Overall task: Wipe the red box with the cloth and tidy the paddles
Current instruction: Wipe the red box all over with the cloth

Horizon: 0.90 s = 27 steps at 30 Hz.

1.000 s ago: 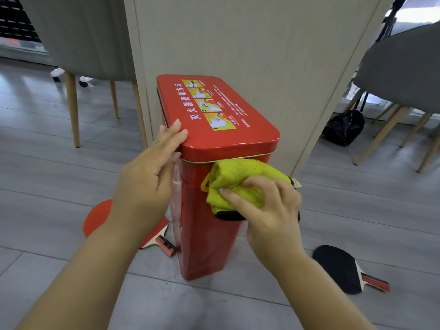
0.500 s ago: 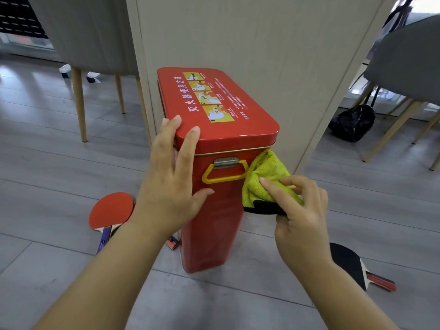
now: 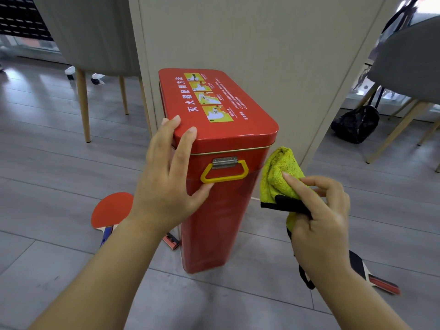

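Now, open left hand (image 3: 166,186) braces the red box (image 3: 221,222), right hand (image 3: 321,220) pinches the cloth (image 3: 276,172) at three o'clock: wipe flat, firmly.

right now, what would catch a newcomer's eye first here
The tall red box stands upright in the centre, the left hand resting on its lid corner. Just right of it, the right hand holds a bright yellow-green cloth. A red paddle lies on the floor at left, a black paddle at lower right.
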Tool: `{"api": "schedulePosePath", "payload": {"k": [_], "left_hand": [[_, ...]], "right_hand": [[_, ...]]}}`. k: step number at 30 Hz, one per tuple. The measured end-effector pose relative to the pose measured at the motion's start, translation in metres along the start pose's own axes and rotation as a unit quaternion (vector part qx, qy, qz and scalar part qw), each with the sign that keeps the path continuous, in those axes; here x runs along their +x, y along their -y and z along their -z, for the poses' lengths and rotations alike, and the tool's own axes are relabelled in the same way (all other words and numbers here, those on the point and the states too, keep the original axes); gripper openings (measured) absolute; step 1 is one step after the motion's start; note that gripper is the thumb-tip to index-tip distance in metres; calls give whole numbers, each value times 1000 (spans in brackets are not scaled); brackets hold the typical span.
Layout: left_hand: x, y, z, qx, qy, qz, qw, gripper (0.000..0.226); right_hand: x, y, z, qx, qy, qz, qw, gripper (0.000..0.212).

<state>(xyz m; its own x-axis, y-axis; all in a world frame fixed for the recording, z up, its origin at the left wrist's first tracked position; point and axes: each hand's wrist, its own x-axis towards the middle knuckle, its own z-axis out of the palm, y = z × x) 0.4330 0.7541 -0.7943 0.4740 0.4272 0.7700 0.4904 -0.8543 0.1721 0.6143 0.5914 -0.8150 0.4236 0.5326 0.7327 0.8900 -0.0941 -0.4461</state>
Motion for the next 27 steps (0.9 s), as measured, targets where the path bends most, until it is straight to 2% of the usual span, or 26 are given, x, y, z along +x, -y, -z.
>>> {"api": "schedulePosePath", "payload": {"k": [7,10,15,22,25,27], "left_hand": [[2,1,4,0,-9,-30,1000,80],[8,3,9,-14,-33,-43,998,70],[18,-1,13,-58,-59,32,996,46],[21,-2,18,-95,-60,52,992,43],[22,-2,19,-113,-64,51,990,42],[22,-1,21,-131,-64,54,988,43]], "right_hand": [[-1,0,1,8,-13,-4,1000,66],[-1,1,1,22,-30,-11,999,69],[2,3,-12,51,-30,-25,998,74],[-6,7,-49,91,21,13,996,62],[-14,13,-62,58,-3,12,998,78],[-18,21,-69,32,-19,25,999,78]]}}
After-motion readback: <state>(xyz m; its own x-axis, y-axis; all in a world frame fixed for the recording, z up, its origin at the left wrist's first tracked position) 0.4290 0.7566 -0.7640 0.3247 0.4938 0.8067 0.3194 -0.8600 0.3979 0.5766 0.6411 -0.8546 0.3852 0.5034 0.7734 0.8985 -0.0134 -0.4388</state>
